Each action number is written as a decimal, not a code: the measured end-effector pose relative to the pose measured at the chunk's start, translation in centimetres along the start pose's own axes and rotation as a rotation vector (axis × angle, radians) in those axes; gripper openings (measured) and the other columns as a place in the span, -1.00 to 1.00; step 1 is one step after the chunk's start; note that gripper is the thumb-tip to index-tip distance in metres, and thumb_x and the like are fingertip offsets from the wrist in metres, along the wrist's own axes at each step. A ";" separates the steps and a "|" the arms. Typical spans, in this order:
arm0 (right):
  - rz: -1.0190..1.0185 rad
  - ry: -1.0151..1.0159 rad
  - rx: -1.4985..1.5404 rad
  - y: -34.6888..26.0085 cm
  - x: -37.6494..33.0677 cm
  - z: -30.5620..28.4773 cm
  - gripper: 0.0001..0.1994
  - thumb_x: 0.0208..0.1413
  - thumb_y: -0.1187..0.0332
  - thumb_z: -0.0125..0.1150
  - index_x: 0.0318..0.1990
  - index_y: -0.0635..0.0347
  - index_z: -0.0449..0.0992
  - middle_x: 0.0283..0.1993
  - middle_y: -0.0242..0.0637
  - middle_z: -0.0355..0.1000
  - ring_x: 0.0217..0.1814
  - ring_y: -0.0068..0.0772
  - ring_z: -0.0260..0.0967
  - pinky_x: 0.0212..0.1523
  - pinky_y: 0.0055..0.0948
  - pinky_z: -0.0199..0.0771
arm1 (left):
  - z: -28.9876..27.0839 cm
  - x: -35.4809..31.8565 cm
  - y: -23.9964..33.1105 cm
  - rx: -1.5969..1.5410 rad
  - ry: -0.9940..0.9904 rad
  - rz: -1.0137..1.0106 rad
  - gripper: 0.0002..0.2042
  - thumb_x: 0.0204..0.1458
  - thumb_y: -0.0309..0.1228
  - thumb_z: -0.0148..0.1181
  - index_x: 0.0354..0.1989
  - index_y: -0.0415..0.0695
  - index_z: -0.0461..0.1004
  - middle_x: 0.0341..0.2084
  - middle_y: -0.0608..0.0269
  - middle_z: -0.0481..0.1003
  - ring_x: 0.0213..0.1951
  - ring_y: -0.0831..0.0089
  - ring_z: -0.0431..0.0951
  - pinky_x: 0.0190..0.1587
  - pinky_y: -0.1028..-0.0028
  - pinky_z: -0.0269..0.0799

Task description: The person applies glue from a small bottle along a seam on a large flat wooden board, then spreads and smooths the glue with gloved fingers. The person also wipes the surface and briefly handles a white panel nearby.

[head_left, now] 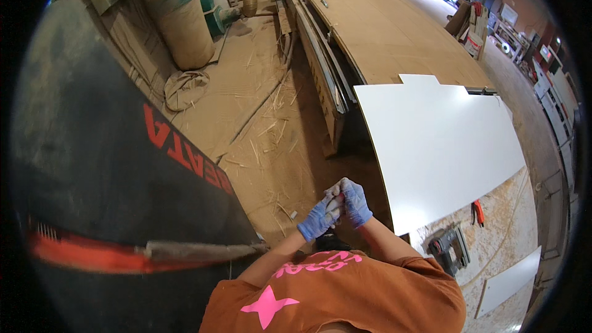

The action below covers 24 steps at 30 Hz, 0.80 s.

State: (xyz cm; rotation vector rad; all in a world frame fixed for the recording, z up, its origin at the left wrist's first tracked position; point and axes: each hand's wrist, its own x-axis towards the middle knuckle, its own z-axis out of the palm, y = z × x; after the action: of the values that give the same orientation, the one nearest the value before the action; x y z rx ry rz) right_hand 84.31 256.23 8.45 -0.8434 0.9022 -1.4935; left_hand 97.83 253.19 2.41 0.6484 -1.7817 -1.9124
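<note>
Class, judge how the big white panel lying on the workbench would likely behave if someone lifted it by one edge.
The white panel looks thin and very broad, so it would probably flex and feel awkward. Its smooth face may slide easily on the sawdust-covered bench. The notched far edge could chip.

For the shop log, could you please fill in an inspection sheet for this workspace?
Surface: large brown board table, a white panel lying on its near end.
Job's things: whatever the hands pinch is too small to tell.
Clutter: wood shavings and strips on the floor; a power tool and orange-handled tool on a speckled board.
Hands: left hand and right hand, blue-gloved, pressed together.
Cables: nothing seen.
Surroundings: dust-collector ducts, dark machine housing, shelves at right.
</note>
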 end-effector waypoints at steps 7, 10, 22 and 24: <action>0.104 -0.190 -0.118 -3.3 16.2 -1.6 -0.56 0.29 -0.03 -0.08 -0.24 0.23 0.43 -0.40 -0.26 0.46 -0.41 -0.52 0.37 -0.31 -0.55 0.42 | -10.6 10.7 5.2 -0.271 0.073 -0.122 -0.42 0.18 -0.38 0.07 0.36 -0.04 0.02 0.10 0.25 0.34 -0.11 0.55 0.48 -0.22 0.51 0.53; 0.103 -0.165 -0.046 -3.5 22.2 -0.3 -0.61 0.28 0.01 -0.04 -0.26 0.19 0.44 -0.39 -0.42 0.39 -0.38 -0.67 0.27 -0.37 -0.64 0.33 | -14.2 15.3 3.2 -0.112 0.216 0.142 -0.44 0.21 -0.34 0.05 0.36 -0.09 0.03 0.12 0.27 0.32 0.04 0.47 0.40 0.00 0.43 0.42; 0.043 -0.025 -0.148 -2.1 48.9 2.0 -0.65 0.29 0.08 -0.05 -0.27 0.22 0.42 -0.46 -0.37 0.39 -0.49 -0.59 0.35 -0.41 -0.59 0.39 | -35.7 32.0 4.7 0.005 0.202 0.086 -0.39 0.18 -0.27 0.09 0.33 -0.15 -0.03 0.02 0.19 0.34 -0.11 0.47 0.45 -0.13 0.48 0.44; -0.212 0.153 -0.299 -1.1 54.9 2.2 -0.66 0.28 0.11 -0.01 -0.25 0.26 0.45 -0.44 -0.38 0.41 -0.42 -0.60 0.34 -0.32 -0.57 0.38 | -40.5 35.4 5.9 0.077 0.200 0.096 -0.52 0.17 -0.28 0.10 0.22 -0.17 0.19 -0.22 0.25 0.47 -0.28 0.46 0.51 -0.25 0.46 0.49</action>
State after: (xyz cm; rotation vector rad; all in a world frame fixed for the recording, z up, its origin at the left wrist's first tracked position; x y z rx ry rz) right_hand 80.16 201.53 11.60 -1.0796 1.2011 -1.6462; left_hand 94.68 199.24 4.65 0.7388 -1.7337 -1.6616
